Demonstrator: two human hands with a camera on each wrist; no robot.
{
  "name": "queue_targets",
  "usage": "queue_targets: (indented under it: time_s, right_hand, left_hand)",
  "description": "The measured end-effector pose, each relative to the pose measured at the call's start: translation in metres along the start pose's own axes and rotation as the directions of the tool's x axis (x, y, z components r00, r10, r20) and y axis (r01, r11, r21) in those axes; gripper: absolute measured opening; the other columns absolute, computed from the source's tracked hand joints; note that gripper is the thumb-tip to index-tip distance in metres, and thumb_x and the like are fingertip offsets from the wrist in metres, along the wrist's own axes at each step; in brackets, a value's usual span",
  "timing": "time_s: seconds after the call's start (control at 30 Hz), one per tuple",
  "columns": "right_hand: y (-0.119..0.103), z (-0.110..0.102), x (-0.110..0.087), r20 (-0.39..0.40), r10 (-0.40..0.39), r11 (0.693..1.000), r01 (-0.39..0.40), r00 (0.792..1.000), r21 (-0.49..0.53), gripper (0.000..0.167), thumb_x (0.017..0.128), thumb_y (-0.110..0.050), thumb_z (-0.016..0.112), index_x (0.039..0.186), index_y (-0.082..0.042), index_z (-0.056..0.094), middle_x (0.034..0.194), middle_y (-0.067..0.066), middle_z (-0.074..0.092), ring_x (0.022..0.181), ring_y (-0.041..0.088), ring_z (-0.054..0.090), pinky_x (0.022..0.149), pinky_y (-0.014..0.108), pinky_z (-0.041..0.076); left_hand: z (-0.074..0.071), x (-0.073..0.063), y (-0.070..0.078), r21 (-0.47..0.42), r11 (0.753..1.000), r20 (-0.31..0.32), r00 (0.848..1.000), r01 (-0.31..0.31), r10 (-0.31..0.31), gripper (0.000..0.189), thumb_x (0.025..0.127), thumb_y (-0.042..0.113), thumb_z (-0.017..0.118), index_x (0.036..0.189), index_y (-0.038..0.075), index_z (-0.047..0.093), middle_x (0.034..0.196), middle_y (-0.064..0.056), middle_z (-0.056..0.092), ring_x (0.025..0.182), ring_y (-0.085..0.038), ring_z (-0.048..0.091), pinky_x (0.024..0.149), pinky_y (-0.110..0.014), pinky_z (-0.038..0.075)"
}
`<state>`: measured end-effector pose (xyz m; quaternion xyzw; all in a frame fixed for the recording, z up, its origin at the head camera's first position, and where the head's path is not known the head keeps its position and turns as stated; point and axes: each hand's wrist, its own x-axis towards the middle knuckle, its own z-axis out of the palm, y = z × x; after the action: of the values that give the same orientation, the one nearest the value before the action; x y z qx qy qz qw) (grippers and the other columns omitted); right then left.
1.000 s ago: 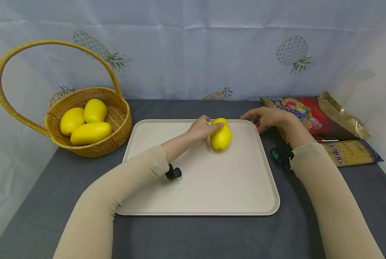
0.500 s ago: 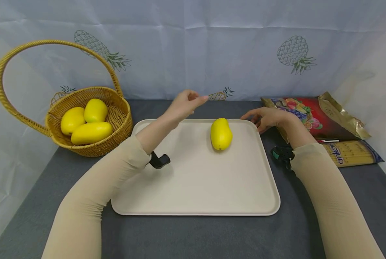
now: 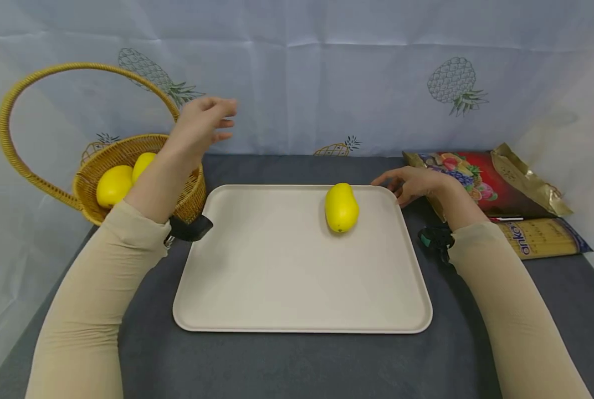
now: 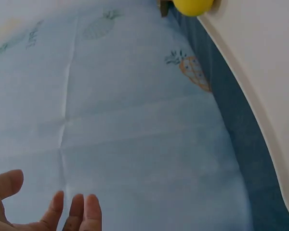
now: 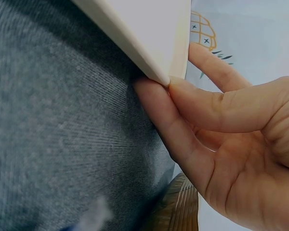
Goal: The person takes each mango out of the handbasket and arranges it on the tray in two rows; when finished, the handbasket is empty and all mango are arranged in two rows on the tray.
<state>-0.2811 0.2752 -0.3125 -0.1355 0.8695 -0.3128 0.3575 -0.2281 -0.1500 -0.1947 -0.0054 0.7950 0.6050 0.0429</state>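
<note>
On the beige tray (image 3: pixel 287 277), near its far right, lies a yellow, pear-shaped fruit (image 3: pixel 341 208). My left hand (image 3: pixel 197 124) is up in the air by the right side of the wicker basket (image 3: pixel 193 202), fingers spread and holding nothing. The left wrist view shows that hand's fingertips (image 4: pixel 92 207) against the cloth backdrop. My right hand (image 3: pixel 411 182) is at the tray's far right corner. In the right wrist view its thumb and a finger pinch the corner of the tray (image 5: pixel 149 29), while another finger reaches along the back edge.
The basket with its tall handle (image 3: pixel 92 65) stands at the back left, with yellow fruit (image 3: pixel 113 185) inside, partly hidden by my left forearm. Behind my right hand lie a red and gold bag (image 3: pixel 506 188) and a pasta packet (image 3: pixel 546 237). A pineapple-print cloth (image 3: pixel 297 100) hangs behind.
My left hand has let go of the pear-shaped fruit on the tray, then lifted and swung left toward the basket. The fruit and my right hand have stayed in place.
</note>
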Motion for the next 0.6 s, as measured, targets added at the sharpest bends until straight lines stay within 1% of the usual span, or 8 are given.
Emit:
queue_targets:
  time_s: [0.07, 0.17, 0.23, 0.27, 0.37, 0.43, 0.53, 0.6]
  right_hand:
    - [0.001, 0.0, -0.001, 0.001, -0.001, 1.0, 0.001, 1.0, 0.001, 0.072, 0.087, 0.01, 0.064, 0.151, -0.008, 0.037, 0.125, 0.024, 0.049, 0.095, 0.027, 0.059, 0.08, 0.033, 0.06]
    - [0.002, 0.0, -0.001, 0.005, -0.004, 1.0, 0.004, 1.0, -0.007, 0.071, 0.087, 0.01, 0.063, 0.151, -0.009, 0.037, 0.124, 0.024, 0.049, 0.094, 0.026, 0.058, 0.078, 0.031, 0.059]
    - [0.002, -0.001, -0.001, 0.008, -0.006, 1.0, 0.007, 1.0, -0.008, 0.071, 0.087, 0.011, 0.062, 0.151, -0.009, 0.037, 0.125, 0.024, 0.049, 0.093, 0.026, 0.058, 0.078, 0.031, 0.059]
    - [0.002, -0.001, -0.001, 0.01, -0.008, 1.0, 0.008, 1.0, -0.009, 0.071, 0.087, 0.011, 0.062, 0.151, -0.009, 0.037, 0.125, 0.024, 0.05, 0.093, 0.026, 0.058, 0.078, 0.03, 0.059]
    - [0.002, -0.001, -0.002, 0.016, -0.011, 1.0, 0.011, 1.0, -0.012, 0.072, 0.087, 0.011, 0.062, 0.152, -0.008, 0.036, 0.126, 0.025, 0.049, 0.093, 0.026, 0.058, 0.077, 0.03, 0.059]
    - [0.002, -0.002, -0.001, 0.018, -0.01, 1.0, 0.01, 1.0, -0.013, 0.072, 0.087, 0.011, 0.062, 0.152, -0.008, 0.036, 0.127, 0.025, 0.049, 0.092, 0.025, 0.057, 0.077, 0.029, 0.059]
    - [0.002, -0.002, -0.001, 0.017, -0.009, 1.0, 0.01, 1.0, -0.017, 0.072, 0.087, 0.011, 0.061, 0.152, -0.008, 0.036, 0.127, 0.025, 0.05, 0.09, 0.025, 0.056, 0.075, 0.029, 0.058]
    - [0.002, -0.002, -0.001, 0.02, -0.011, 1.0, 0.011, 1.0, -0.011, 0.072, 0.087, 0.011, 0.062, 0.152, -0.008, 0.036, 0.126, 0.025, 0.05, 0.09, 0.025, 0.056, 0.075, 0.028, 0.058]
  left_hand:
    - [-0.016, 0.002, -0.001, -0.058, 0.998, -0.033, 0.999, 0.013, -0.015, 0.052, 0.097, 0.041, 0.058, 0.14, 0.013, 0.049, 0.13, 0.003, 0.052, 0.113, -0.012, 0.05, 0.106, -0.029, 0.046]
    - [-0.041, 0.006, -0.007, -0.139, 0.99, -0.076, 0.996, 0.035, -0.046, 0.044, 0.095, 0.038, 0.063, 0.131, 0.015, 0.055, 0.112, 0.006, 0.054, 0.102, -0.01, 0.052, 0.088, -0.019, 0.052]
    - [-0.057, 0.009, -0.012, -0.193, 0.98, -0.106, 0.991, 0.056, -0.078, 0.036, 0.093, 0.037, 0.066, 0.122, 0.016, 0.059, 0.108, 0.006, 0.055, 0.097, -0.01, 0.054, 0.075, -0.015, 0.053]
    - [-0.065, 0.011, -0.015, -0.215, 0.974, -0.124, 0.988, 0.066, -0.094, 0.031, 0.093, 0.036, 0.067, 0.117, 0.017, 0.061, 0.107, 0.005, 0.056, 0.096, -0.01, 0.054, 0.071, -0.014, 0.054]
    - [-0.084, 0.015, -0.025, -0.286, 0.953, -0.18, 0.972, 0.096, -0.152, 0.021, 0.091, 0.034, 0.069, 0.105, 0.018, 0.064, 0.109, 0.004, 0.055, 0.093, -0.011, 0.056, 0.067, -0.013, 0.055]
    - [-0.095, 0.018, -0.031, -0.321, 0.94, -0.204, 0.961, 0.115, -0.187, 0.018, 0.091, 0.033, 0.07, 0.102, 0.02, 0.065, 0.112, 0.004, 0.054, 0.094, -0.01, 0.057, 0.068, -0.014, 0.055]
    - [-0.11, 0.022, -0.041, -0.37, 0.919, -0.219, 0.949, 0.136, -0.228, 0.018, 0.091, 0.032, 0.07, 0.105, 0.021, 0.063, 0.117, 0.006, 0.052, 0.096, -0.01, 0.056, 0.068, -0.014, 0.056]
    - [-0.12, 0.025, -0.047, -0.414, 0.897, -0.225, 0.938, 0.154, -0.265, 0.018, 0.091, 0.031, 0.07, 0.105, 0.023, 0.062, 0.117, 0.007, 0.052, 0.098, -0.01, 0.054, 0.067, -0.015, 0.056]
